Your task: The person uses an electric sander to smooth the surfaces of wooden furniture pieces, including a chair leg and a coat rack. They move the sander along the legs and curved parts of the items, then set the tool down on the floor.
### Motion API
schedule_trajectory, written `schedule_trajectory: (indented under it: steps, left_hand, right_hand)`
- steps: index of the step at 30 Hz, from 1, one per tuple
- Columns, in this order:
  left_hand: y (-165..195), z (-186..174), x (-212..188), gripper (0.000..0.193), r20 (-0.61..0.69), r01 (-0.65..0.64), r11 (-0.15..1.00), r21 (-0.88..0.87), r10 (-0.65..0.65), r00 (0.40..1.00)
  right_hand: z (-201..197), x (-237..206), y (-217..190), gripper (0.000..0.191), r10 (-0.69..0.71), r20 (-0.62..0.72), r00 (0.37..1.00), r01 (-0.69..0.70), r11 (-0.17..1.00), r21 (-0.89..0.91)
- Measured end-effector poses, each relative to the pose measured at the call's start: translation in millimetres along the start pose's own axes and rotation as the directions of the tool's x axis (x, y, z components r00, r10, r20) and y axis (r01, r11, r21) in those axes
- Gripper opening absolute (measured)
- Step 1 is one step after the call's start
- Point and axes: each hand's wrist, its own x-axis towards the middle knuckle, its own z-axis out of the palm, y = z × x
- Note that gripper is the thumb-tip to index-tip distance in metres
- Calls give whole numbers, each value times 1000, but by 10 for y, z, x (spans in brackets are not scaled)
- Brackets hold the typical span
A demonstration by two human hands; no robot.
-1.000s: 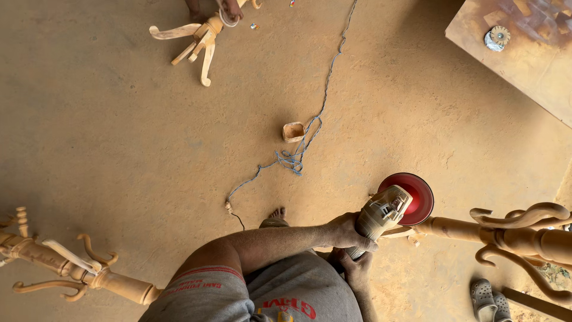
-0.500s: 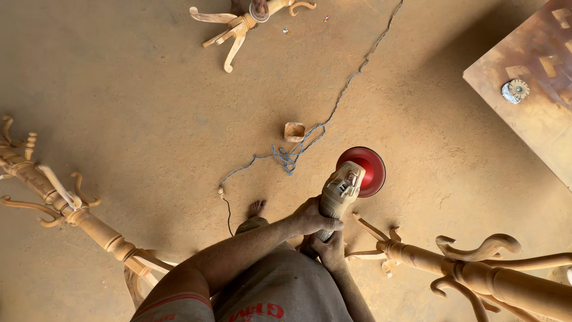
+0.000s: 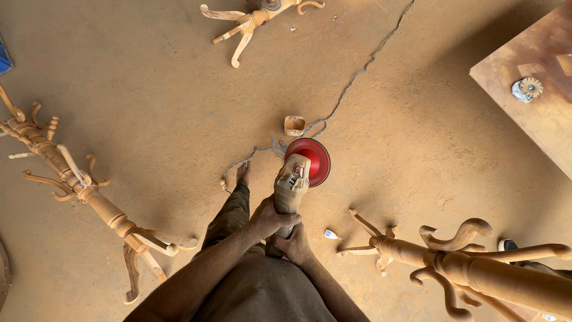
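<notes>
we've got the angle grinder [image 3: 290, 189] gripped in both hands, left hand [image 3: 271, 218] wrapped tight round the body, right hand [image 3: 293, 245] clamped just under it at the tail, red disc [image 3: 313, 160] out front of our grip, power cord [image 3: 339, 101] trailing beyond, carved wooden coat stand [image 3: 471, 268] lying off to the right, another stand [image 3: 71, 179] well off left

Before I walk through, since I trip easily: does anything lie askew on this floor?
Yes. A thin cable snakes loose across the dusty floor and bunches in a tangle beside the bare foot. Three turned wooden stands lie toppled around the person, who holds a red-disc grinder.
</notes>
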Motion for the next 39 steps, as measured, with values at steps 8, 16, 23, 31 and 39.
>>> schedule_trajectory:
  steps: [8, 16, 23, 31, 39]
  left_hand:
    - [70, 192, -170, 73, 64, 0, 998, -69, 4, 998]
    - [197, 338, -207, 76, 149, 52, 997, -54, -44, 988]
    - [126, 314, -216, 75, 188, -16, 999, -40, 23, 982]
    - [-266, 155, -564, 63, 207, -50, 986, -158, 82, 975]
    - [-686, 279, -1341, 58, 253, 62, 916, -397, 44, 967]
  right_hand:
    - [-3, -257, 90, 54, -14, -19, 1000, 15, 998, 67]
    - [-23, -435, 117, 51, -3, -136, 991, 10, 999, 52]
    - [43, -473, 19, 41, -157, -118, 981, 166, 984, 72]
    - [401, -641, 93, 51, -83, -74, 994, 75, 991, -109]
    - [905, -1263, 170, 60, 68, -118, 991, -81, 990, -115]
